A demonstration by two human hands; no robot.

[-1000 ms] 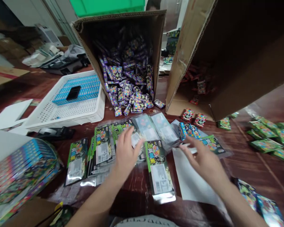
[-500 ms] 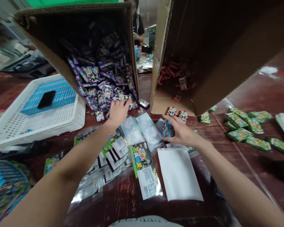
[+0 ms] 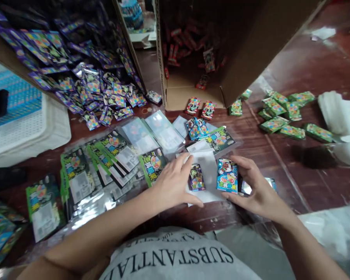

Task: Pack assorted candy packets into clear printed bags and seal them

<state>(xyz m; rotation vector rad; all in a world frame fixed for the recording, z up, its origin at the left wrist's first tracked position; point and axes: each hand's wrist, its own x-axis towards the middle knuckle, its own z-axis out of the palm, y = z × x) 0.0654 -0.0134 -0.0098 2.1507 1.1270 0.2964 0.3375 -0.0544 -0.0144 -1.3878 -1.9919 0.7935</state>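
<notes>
On the white paper sheet [image 3: 210, 168] lies a small purple candy box [image 3: 196, 177]. My left hand [image 3: 175, 181] is at its left edge, fingers over the upper left corner and thumb spread apart below it. My right hand [image 3: 252, 188] grips a blue candy box [image 3: 227, 175] between fingers and thumb, over the sheet's right edge. Just behind the sheet, blue boxes [image 3: 197, 128] stand side by side near two red boxes [image 3: 200, 108]. Clear bags with printed black-and-green cards [image 3: 119, 149] spread out on the left, partly under my left arm.
A carton of purple packets [image 3: 96, 83] tilts open at back left; another carton [image 3: 175, 97] holds red packets. Green boxes [image 3: 280, 112] lie scattered right, beside a white paper stack [image 3: 340, 112]. A white basket [image 3: 52, 120] with blue boxes stands left.
My left hand has come back from the purple packets to the white sheet, where a purple box now lies. My right hand has moved nearer me with a blue box. The view tilts down.
</notes>
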